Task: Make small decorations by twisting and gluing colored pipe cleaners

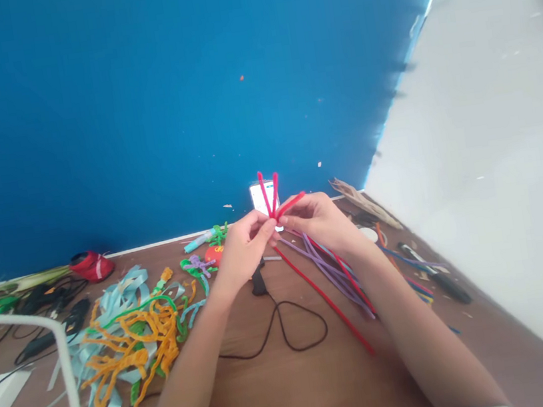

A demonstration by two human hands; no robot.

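Both hands are raised together near the middle of the view, pinching red pipe cleaners (275,193) where they meet. Two red ends stand upright in a narrow V and a third slants right over my right hand's fingers. My left hand (245,247) is closed, thumb against fingertips, at the left of the join. My right hand (322,223) is closed at the right of it. A long red pipe cleaner (325,297) runs from below the hands toward the lower right; whether it is joined to the held ones, I cannot tell. Purple pipe cleaners (334,272) lie beneath my right hand.
A lit phone (258,197) leans behind the hands by the blue wall. At left lies a heap of orange pipe-cleaner shapes (160,327) and pale blue ribbon (125,295). A black cable (281,323) loops on the table. A dark-handled tool (450,287) lies right.
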